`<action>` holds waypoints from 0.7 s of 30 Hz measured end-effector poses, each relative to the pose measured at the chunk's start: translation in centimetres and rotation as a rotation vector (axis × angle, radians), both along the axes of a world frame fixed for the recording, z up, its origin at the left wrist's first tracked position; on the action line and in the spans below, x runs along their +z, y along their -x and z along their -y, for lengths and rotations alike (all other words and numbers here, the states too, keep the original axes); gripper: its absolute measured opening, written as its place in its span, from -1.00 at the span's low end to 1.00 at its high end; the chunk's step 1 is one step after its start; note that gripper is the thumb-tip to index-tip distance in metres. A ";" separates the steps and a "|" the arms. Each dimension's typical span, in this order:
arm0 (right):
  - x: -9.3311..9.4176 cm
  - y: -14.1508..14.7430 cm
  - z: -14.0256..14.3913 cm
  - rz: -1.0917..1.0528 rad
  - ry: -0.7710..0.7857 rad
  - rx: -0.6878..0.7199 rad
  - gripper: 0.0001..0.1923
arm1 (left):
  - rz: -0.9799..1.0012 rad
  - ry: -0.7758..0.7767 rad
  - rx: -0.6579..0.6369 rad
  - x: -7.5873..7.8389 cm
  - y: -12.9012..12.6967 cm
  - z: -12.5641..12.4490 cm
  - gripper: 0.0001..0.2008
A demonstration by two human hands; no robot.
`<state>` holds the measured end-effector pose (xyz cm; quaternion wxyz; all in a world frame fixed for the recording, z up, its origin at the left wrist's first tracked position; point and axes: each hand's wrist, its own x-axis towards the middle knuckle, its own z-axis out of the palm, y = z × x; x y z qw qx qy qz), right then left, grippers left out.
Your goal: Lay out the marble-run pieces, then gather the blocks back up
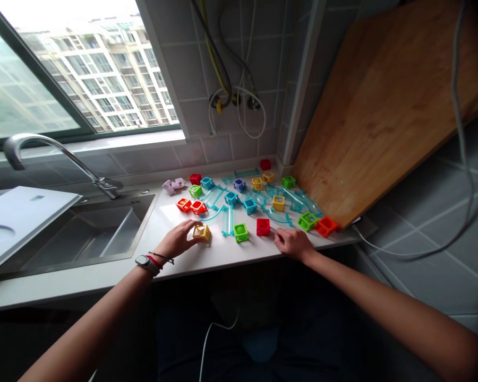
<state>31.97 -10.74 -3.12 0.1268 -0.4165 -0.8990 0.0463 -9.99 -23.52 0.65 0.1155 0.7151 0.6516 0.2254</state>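
Observation:
Many small hollow plastic cubes in red, yellow, green, blue and purple lie spread on a white countertop (pixel 207 254), mixed with clear teal track pieces (pixel 227 218). My left hand (pixel 179 239), with a watch and bracelets on its wrist, has its fingertips on a yellow cube (pixel 202 232). Resting on the counter's front edge, my right hand (pixel 292 243) has curled fingers and holds nothing that I can see. A green cube (pixel 241 232) and a red cube (pixel 263 226) sit between the two hands.
A steel sink (pixel 95 231) with a curved tap (pixel 43 148) lies to the left, a white board (pixel 19 215) partly over it. A large wooden board (pixel 382 106) leans in the right corner. Cables hang on the tiled wall.

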 end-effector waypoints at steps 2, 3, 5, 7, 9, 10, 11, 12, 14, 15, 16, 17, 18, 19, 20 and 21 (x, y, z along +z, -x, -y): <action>-0.1 0.0 0.0 -0.012 -0.007 0.008 -0.69 | 0.043 -0.028 0.016 -0.1 -0.4 0.6 -0.59; -0.1 0.0 0.0 -0.018 -0.010 0.011 -0.70 | 0.067 -0.049 0.027 -0.2 -0.6 0.8 -0.59; -0.2 0.0 -0.1 -0.031 -0.017 0.015 -0.70 | 0.120 -0.096 0.057 -0.3 -1.2 1.0 -0.59; -0.2 0.0 -0.1 -0.045 -0.023 0.015 -0.70 | 0.172 -0.141 0.082 -0.6 -2.0 1.0 -0.59; -0.4 0.0 -0.1 -0.060 -0.033 0.009 -0.70 | 0.219 -0.175 0.084 -0.9 -3.1 0.7 -0.61; -0.5 0.0 -0.1 -0.067 -0.040 0.003 -0.71 | 0.239 -0.188 0.079 -1.2 -3.6 0.5 -0.63; -0.6 0.0 -0.1 -0.074 -0.048 -0.005 -0.72 | 0.258 -0.199 0.074 -1.4 -4.3 0.2 -0.64; -0.8 0.0 -0.2 -0.081 -0.058 -0.014 -0.73 | 0.274 -0.208 0.073 -1.7 -4.8 0.0 -0.65; -1.1 0.0 -0.2 -0.098 -0.079 -0.033 -0.75 | 0.295 -0.222 0.085 -2.4 -5.9 -0.4 -0.63; -1.3 0.0 -0.3 -0.108 -0.089 -0.040 -0.74 | 0.298 -0.224 0.093 -2.7 -6.3 -0.5 -0.61; -1.5 0.0 -0.4 -0.119 -0.100 -0.046 -0.74 | 0.295 -0.224 0.101 -2.9 -6.6 -0.6 -0.60; -1.7 -0.1 -0.4 -0.133 -0.109 -0.050 -0.73 | 0.287 -0.222 0.108 -3.2 -6.8 -0.6 -0.60; -1.8 -0.1 -0.5 -0.150 -0.118 -0.052 -0.73 | 0.272 -0.220 0.115 -3.4 -7.0 -0.5 -0.59; -1.9 -0.2 -0.5 -0.170 -0.126 -0.054 -0.74 | 0.252 -0.218 0.122 -3.5 -7.1 -0.5 -0.59; -2.0 -0.2 -0.6 -0.193 -0.135 -0.057 -0.75 | 0.229 -0.218 0.130 -3.6 -7.2 -0.4 -0.59; -2.0 -0.2 -0.6 -0.219 -0.143 -0.063 -0.77 | 0.204 -0.218 0.138 -3.7 -7.3 -0.4 -0.59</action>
